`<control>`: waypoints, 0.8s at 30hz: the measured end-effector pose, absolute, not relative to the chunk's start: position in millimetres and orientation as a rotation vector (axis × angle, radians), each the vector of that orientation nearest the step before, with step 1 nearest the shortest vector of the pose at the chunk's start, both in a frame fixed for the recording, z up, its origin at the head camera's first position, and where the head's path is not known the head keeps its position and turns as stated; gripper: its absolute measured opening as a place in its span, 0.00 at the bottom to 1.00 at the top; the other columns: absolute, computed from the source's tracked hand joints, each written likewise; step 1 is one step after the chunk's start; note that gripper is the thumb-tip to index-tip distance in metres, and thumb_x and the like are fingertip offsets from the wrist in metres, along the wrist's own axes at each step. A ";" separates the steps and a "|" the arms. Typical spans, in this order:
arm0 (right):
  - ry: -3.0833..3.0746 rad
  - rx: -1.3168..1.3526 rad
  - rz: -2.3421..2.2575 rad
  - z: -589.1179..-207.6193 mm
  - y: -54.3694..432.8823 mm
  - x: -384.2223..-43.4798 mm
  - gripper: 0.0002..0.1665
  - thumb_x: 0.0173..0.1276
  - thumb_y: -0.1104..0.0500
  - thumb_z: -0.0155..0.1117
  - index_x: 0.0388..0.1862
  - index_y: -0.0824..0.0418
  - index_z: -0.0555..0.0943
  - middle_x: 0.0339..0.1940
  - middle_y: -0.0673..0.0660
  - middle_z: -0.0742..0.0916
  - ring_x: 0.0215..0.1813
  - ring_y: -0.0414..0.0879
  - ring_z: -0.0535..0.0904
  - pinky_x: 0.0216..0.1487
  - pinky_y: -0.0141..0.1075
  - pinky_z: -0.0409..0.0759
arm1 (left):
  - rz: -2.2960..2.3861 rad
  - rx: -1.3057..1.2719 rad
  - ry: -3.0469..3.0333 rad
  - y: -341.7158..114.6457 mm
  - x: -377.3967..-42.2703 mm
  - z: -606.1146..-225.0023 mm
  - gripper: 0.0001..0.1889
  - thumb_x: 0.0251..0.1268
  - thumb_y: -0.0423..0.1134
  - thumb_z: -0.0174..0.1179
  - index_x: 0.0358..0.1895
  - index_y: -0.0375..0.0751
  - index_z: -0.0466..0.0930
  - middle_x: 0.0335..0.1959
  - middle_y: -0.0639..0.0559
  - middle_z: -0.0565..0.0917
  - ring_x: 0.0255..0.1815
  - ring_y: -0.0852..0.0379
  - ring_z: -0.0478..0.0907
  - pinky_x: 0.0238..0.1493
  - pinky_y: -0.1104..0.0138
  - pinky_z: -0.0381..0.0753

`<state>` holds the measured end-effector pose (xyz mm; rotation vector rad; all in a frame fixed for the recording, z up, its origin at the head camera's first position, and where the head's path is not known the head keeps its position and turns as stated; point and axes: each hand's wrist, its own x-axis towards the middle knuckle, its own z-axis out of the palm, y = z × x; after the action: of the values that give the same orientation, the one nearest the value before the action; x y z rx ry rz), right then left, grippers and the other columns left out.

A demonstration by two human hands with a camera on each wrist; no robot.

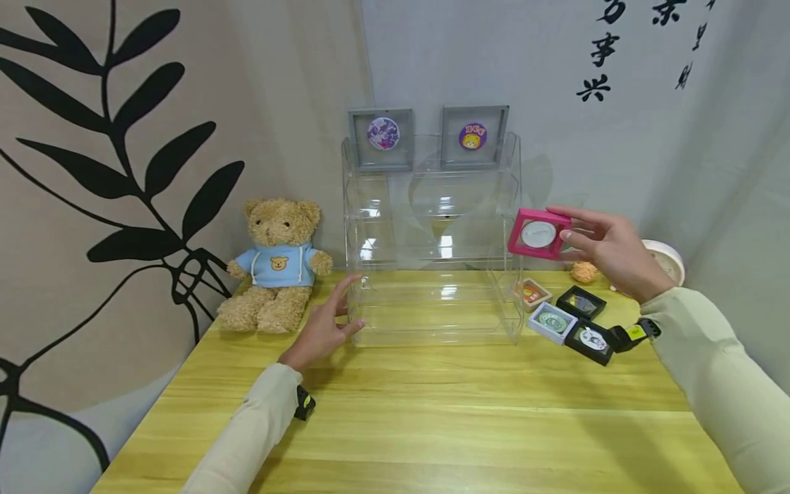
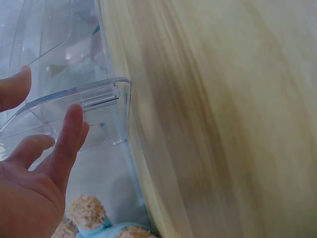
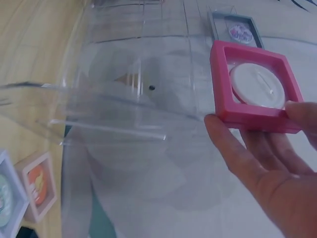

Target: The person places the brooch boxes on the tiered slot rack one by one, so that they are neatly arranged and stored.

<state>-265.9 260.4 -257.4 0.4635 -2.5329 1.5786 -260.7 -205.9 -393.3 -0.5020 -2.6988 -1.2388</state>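
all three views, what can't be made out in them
Head: round white object, partly behind the right hand.
Left wrist: fuzzy brown teddy bear, mostly cut off by the bottom edge.
Right wrist: pale lilac square frame, cut by the left edge; bright pink square frame, lower right corner behind that hand.

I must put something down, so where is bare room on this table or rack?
Free: the wooden tabletop in front of the clear acrylic rack, between both sleeves; also the rack's tiers below the two gray frames. Crowded: the rack's right, with four small frames; its left, with the teddy bear and left hand.
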 end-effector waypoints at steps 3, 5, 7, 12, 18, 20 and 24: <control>-2.521 0.478 1.557 -249.8 247.9 -270.8 0.27 0.80 0.56 0.53 0.75 0.51 0.69 0.61 0.48 0.79 0.51 0.32 0.84 0.47 0.31 0.91 | -1.238 -0.503 -2.698 -206.1 -261.1 -394.7 0.47 0.65 0.36 0.68 0.79 0.72 0.49 0.74 0.23 0.63 0.65 0.27 0.75 0.52 0.50 0.90; -2.514 0.488 1.560 -245.2 239.9 -275.1 0.27 0.79 0.56 0.53 0.75 0.50 0.70 0.61 0.50 0.79 0.51 0.33 0.83 0.47 0.31 0.91 | -1.231 -0.502 -2.697 -206.3 -261.3 -395.2 0.48 0.64 0.36 0.68 0.78 0.76 0.49 0.73 0.22 0.64 0.65 0.27 0.75 0.52 0.50 0.90; -2.501 0.491 1.580 -240.6 232.0 -279.1 0.27 0.79 0.56 0.54 0.75 0.51 0.70 0.60 0.51 0.79 0.51 0.35 0.83 0.47 0.31 0.91 | -1.227 -0.500 -2.693 -206.5 -262.0 -395.5 0.48 0.64 0.37 0.69 0.77 0.77 0.49 0.72 0.22 0.64 0.65 0.27 0.75 0.51 0.50 0.90; -2.456 0.502 1.616 -229.7 212.8 -290.0 0.26 0.79 0.59 0.53 0.74 0.53 0.71 0.58 0.54 0.79 0.53 0.40 0.83 0.48 0.33 0.91 | -1.220 -0.500 -2.697 -206.3 -262.4 -394.5 0.48 0.64 0.37 0.69 0.77 0.78 0.49 0.72 0.23 0.65 0.64 0.27 0.76 0.50 0.51 0.91; -2.435 0.507 1.565 -214.7 182.2 -308.7 0.26 0.79 0.62 0.51 0.74 0.50 0.72 0.60 0.58 0.79 0.57 0.49 0.82 0.51 0.35 0.91 | -1.218 -0.486 -2.697 -207.6 -261.5 -394.3 0.49 0.63 0.35 0.69 0.77 0.77 0.49 0.73 0.23 0.65 0.65 0.28 0.76 0.50 0.52 0.91; -2.439 0.517 1.545 -210.2 172.5 -314.8 0.26 0.79 0.63 0.51 0.73 0.50 0.73 0.61 0.61 0.79 0.58 0.51 0.82 0.52 0.37 0.90 | -1.218 -0.484 -2.697 -207.8 -261.9 -395.1 0.49 0.63 0.35 0.69 0.77 0.77 0.49 0.73 0.24 0.65 0.65 0.28 0.76 0.50 0.52 0.91; -2.450 0.544 1.505 -202.3 154.9 -327.2 0.27 0.78 0.66 0.50 0.73 0.52 0.73 0.62 0.64 0.80 0.58 0.53 0.83 0.54 0.40 0.90 | -1.217 -0.493 -2.700 -207.6 -263.2 -396.0 0.49 0.64 0.36 0.69 0.77 0.78 0.49 0.73 0.24 0.65 0.65 0.28 0.76 0.50 0.52 0.91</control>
<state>-327.2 154.9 -202.3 0.5436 -2.4499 1.5047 -263.2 -207.6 -396.0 -0.4926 -2.7003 -1.2174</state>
